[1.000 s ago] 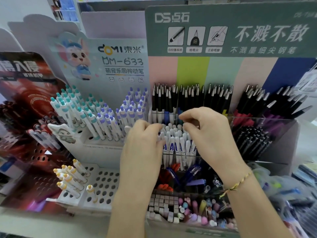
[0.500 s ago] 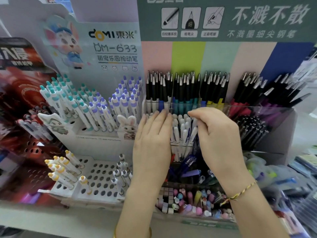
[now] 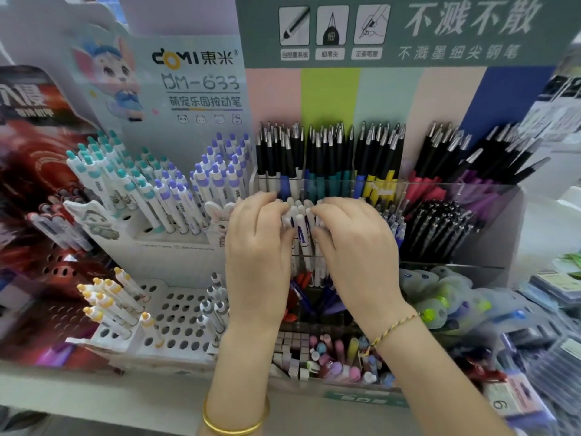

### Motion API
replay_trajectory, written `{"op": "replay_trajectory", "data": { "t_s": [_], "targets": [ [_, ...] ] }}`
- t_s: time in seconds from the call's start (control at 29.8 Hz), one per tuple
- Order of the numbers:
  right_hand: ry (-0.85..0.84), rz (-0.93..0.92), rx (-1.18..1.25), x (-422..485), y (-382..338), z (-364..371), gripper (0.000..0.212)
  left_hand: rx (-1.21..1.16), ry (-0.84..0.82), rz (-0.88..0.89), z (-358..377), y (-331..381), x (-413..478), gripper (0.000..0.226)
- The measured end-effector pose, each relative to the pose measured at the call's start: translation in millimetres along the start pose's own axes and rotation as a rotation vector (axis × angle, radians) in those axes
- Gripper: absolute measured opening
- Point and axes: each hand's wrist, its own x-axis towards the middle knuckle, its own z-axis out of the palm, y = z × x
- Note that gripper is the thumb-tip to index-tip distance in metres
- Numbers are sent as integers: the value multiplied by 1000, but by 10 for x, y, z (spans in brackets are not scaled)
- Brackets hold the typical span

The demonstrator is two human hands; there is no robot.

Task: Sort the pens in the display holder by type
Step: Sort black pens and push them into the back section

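My left hand (image 3: 257, 256) and right hand (image 3: 355, 256) both curl around the white blue-lettered plastic pens (image 3: 299, 218), presumably bunching one type together, mid clear acrylic display holder (image 3: 471, 185), 6 o'clock from the black-capped pens (image 3: 279, 152).

The white pens (image 3: 300, 220) stood hemmed by black pens (image 3: 330, 152) behind, a rabbit card (image 3: 220, 215) at left and blue pens (image 3: 396, 226) at right; only the front lay open.
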Motion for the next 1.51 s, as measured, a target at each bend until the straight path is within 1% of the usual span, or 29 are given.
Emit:
{"op": "replay_trajectory", "data": {
  "t_s": [0.07, 0.1, 0.17, 0.23, 0.3, 0.37, 0.44, 0.5, 0.64, 0.84, 0.94, 1.04, 1.17, 1.24, 1.31, 1.38, 1.44, 1.51],
  "targets": [
    [2, -9, 2, -4, 21, -11, 20, 77, 65, 12, -10, 65, -70, 18],
    [3, -10, 15, -8, 28, -14, 22, 95, 79, 10, -10, 112, -116, 17],
    [22, 13, 63, -21, 29, -45, 25, 82, 49, -13, 15, 201, -214, 20],
    [78, 64, 111, -46, 38, -112, 27, 74, -14, -36, 69, 253, -292, 26],
    [137, 103, 113, -88, 58, -191, 25, 89, -59, -55, 116, 291, -336, 33],
    [156, 122, 93, -126, 76, -252, 20, 93, -83, -92, 141, 336, -344, 35],
    [120, 155, 129, -151, 92, -282, 18, 77, -95, -135, 151, 390, -333, 34],
    [66, 189, 176, -170, 105, -294, 22, 51, -111, -179, 153, 434, -314, 37],
    [-3, 181, 203, -217, 87, -268, 24, -20, -140, -244, 178, 488, -304, 42],
    [-46, 205, 213, -179, 28, -224, 26, -148, -137, -330, 228, 534, -338, 51],
    [-122, 229, 201, -132, -33, -240, 36, -217, -145, -335, 204, 541, -340, 52],
    [-222, 257, 220, -92, -75, -270, 46, -216, -157, -342, 196, 556, -334, 51],
    [-264, 261, 240, -71, -99, -301, 52, -190, -150, -318, 170, 569, -318, 58],
    [-264, 257, 252, -58, -94, -271, 52, -179, -112, -312, 179, 525, -299, 53],
    [-243, 262, 266, -68, -61, -232, 52, -116, -77, -293, 200, 476, -288, 46],
    [-204, 256, 268, -103, -28, -224, 53, -30, -66, -253, 219, 452, -289, 44],
    [-138, 250, 238, -139, -6, -236, 49, 35, -51, -208, 226, 443, -296, 45],
    [-89, 258, 198, -149, 9, -242, 46, 41, -4, -190, 209, 444, -282, 39]
  ]
}}
